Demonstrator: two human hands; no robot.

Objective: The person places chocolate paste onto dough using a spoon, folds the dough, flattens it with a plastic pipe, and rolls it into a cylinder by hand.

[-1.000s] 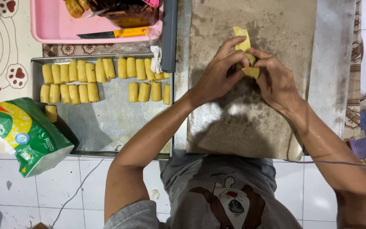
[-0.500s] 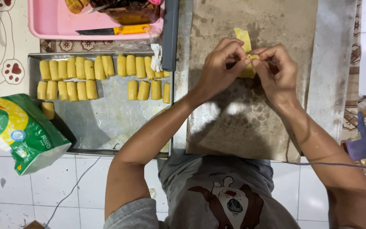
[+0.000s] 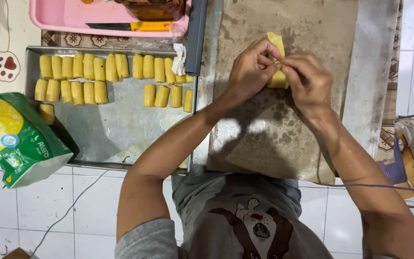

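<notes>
Pinching yellow dough strip (image 3: pixel 277 62), left hand (image 3: pixel 250 72), right hand (image 3: pixel 307 84).

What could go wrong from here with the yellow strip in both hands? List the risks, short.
1. The yellow dough strip is pinched between the left hand and right hand; it looks thin, so it might tear at the pinch.
2. The brown board shows dark, greasy-looking patches; the dough could stick or pick up smears.
3. The green bag overlaps the metal tray corner, right beside one roll; a nudge could squash it.
</notes>
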